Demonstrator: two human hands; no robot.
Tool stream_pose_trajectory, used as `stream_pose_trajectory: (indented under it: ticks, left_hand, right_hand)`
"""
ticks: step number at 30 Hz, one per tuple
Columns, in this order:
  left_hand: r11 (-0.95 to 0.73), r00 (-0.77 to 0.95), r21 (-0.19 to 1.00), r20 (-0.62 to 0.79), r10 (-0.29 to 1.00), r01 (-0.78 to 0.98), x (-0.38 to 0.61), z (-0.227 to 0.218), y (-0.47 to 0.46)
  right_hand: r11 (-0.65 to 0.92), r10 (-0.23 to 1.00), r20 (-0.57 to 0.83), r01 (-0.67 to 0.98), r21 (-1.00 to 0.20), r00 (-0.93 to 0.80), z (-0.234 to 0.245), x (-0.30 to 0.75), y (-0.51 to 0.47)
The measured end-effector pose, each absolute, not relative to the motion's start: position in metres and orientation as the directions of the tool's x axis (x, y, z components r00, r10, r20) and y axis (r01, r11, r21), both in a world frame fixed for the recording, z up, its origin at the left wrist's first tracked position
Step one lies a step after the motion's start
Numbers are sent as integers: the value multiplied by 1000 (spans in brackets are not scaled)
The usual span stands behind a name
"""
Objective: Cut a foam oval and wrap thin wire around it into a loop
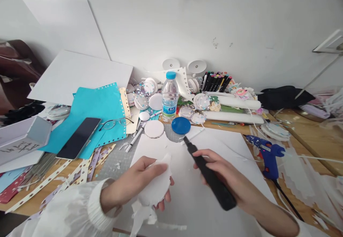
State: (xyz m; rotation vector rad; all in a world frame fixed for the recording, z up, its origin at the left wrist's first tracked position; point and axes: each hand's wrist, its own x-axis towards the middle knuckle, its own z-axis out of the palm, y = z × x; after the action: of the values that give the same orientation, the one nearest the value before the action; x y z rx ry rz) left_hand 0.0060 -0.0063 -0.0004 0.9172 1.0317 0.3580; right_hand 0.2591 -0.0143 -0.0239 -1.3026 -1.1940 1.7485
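Note:
My left hand (139, 176) grips a white foam-like disc (155, 188) with a rough cut edge, thumb on top and fingers beneath. Ragged white strips (143, 212) hang below the disc. In my right hand (218, 163) is a black utility knife (218, 192), its tip pointing up and left, apart from the disc. Whether its blade is out is too small to tell. Both hands are above a large white board (193, 201) with a curved cut-out at its far edge. Just beyond lie a blue round lid (181, 126) and another white disc (154, 128).
A water bottle (169, 97) stands behind the lid. At right lies a blue glue gun (269, 156) with its cord. A phone (79, 138) and glasses (115, 123) rest on turquoise paper (98, 99) at left. Decorated discs (142, 102) and markers (217, 81) line the back.

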Motion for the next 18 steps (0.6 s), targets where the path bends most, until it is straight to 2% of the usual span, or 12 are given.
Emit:
stream_pose_trajectory:
  ticks: [2, 4, 6, 7, 9, 12, 16, 18]
  left_hand:
    - [501, 514, 816, -574, 637, 290, 7, -7, 0]
    - [223, 546, 848, -488, 681, 480, 10, -14, 7]
    - [-77, 582, 798, -365, 727, 598, 15, -20, 13]
    - [-177, 596, 763, -315, 739, 622, 17, -22, 16]
    - [-256, 606, 724, -270, 748, 640, 23, -25, 20]
    - [-349, 619, 660, -226, 753, 665, 29, -24, 25]
    - [-403, 622, 608, -197, 758, 684, 27, -21, 31]
    - [-391, 602, 603, -192, 775, 695, 22, -20, 34]
  right_hand:
    - [-463, 873, -398, -221, -858, -281, -21, 275, -13]
    - [-477, 877, -394, -384, -791, -276, -19, 289, -13]
    - [-451, 892, -362, -483, -750, -272, -17, 297, -13]
    - [-431, 902, -338, -506, -747, -269, -17, 298, -13]
    - [-373, 926, -284, -491, -787, -248, -16, 296, -14]
    - [-290, 947, -212, -364, -885, -241, -18, 285, -14]
    - [-217, 966, -173, -238, -947, -194, -28, 277, -15]
    - [-100, 987, -78, -167, -981, -138, -33, 276, -16]
